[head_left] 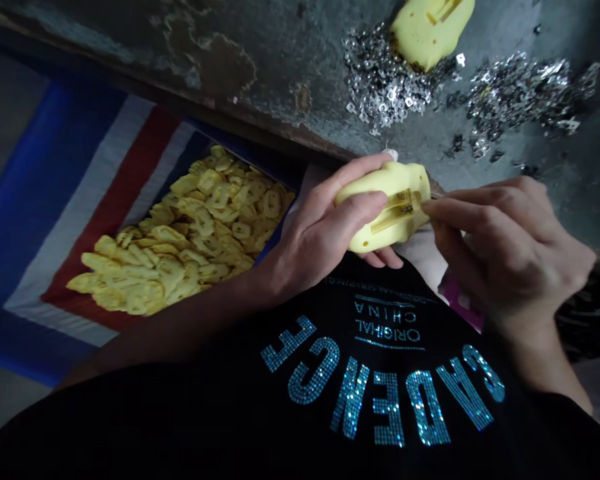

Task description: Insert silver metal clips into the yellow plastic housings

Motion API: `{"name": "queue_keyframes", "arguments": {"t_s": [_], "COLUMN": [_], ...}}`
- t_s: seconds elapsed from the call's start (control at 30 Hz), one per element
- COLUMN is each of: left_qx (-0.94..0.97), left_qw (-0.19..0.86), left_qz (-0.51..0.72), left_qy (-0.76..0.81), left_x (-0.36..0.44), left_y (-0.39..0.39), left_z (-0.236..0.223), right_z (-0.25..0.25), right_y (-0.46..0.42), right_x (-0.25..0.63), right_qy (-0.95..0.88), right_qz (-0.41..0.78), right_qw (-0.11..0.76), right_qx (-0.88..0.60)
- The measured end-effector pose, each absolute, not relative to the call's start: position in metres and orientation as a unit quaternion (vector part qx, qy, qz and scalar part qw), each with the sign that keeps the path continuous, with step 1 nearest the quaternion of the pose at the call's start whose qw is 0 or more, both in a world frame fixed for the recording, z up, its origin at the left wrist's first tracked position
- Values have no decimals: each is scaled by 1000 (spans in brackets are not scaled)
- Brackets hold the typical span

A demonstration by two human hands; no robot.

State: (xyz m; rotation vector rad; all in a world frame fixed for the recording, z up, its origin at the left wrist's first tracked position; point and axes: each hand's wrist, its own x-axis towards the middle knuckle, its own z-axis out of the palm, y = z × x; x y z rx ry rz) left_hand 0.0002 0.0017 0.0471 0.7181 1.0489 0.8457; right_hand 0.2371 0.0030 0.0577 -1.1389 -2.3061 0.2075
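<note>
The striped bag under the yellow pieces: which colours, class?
Blue, white and red on the bag; head view.

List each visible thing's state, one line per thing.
Left hand, gripping a yellow moulded piece
Right hand, fingertips at its slot
Another yellow piece, resting on small metal parts
Small metal parts, loose in heaps
Heaped yellow pieces, piled on striped woven plastic

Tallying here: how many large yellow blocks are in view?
2: one yellow block held in the left hand and touched by the right hand; a second yellow block lying on silver metal pieces on the worn bench. Others may be hidden.
</note>
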Motion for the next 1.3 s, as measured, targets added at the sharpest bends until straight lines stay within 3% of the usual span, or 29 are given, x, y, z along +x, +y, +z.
{"name": "queue_keyframes", "arguments": {"t_s": [0.3,0.57,0.8,1.17,1.3], "left_qx": [328,415,515,760,779], "left_qw": [714,656,583,406,426], "left_qz": [422,429,421,393,344], "left_qy": [453,461,467,322,306], "left_x": [5,6,15,27,23], "left_y": [-3,-14,-18,-5,-4], "left_z": [43,42,49,25,28], "right_z": [29,26,14,0,-21], "right_y": [1,1,20,21,12], "right_x": [237,244,257,255,258], "right_qy": [-857,-776,-700,-618,-586], "right_qz": [-32,171,389,482,464], "right_qw": [350,429,379,438,479], "right_qx": [-377,-430,-463,-440,-460]}}
